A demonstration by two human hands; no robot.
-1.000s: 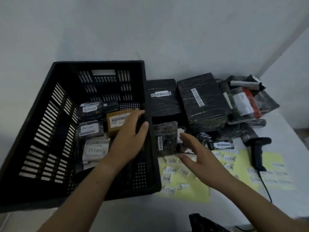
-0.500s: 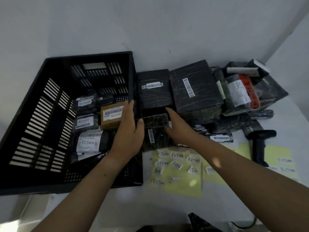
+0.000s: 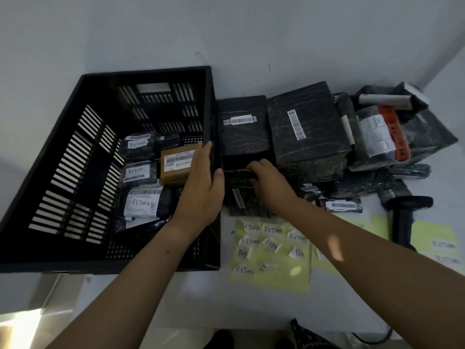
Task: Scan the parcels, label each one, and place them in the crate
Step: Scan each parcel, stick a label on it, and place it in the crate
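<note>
- Black slotted plastic crate (image 3: 146, 71), left on the white table (image 3: 201, 298): it holds several black-wrapped packets and a brown cardboard carton (image 3: 176, 170), each with a white label marked RETURN. These appear to be finished items.
- Small parcel in black crinkled film (image 3: 241, 197): stands on the table just right of the crate's right wall, white barcode strip facing the viewer. It shows no RETURN label, so it is judged to be the next item for scanning and labelling.
- Right hand (image 3: 270, 182): fingers curled over the small parcel's far top edge, gripping it, probably to tip or lift it clear of the stack behind.
- Left hand (image 3: 201, 187): fingers straight and laid along the crate's right wall, thumb beside the small parcel's left edge. It grasps nothing and seems to steady the crate or guide the small parcel.
- Two larger film-wrapped boxes (image 3: 307, 127): far side, directly behind the small parcel, barcodes up for easy reading.
- Yellow backing sheet of handwritten RETURN labels (image 3: 274, 278): near side, just below the small parcel, within easy reach.
- Black handheld scanner (image 3: 405, 215): lies at right, unheld.
</note>
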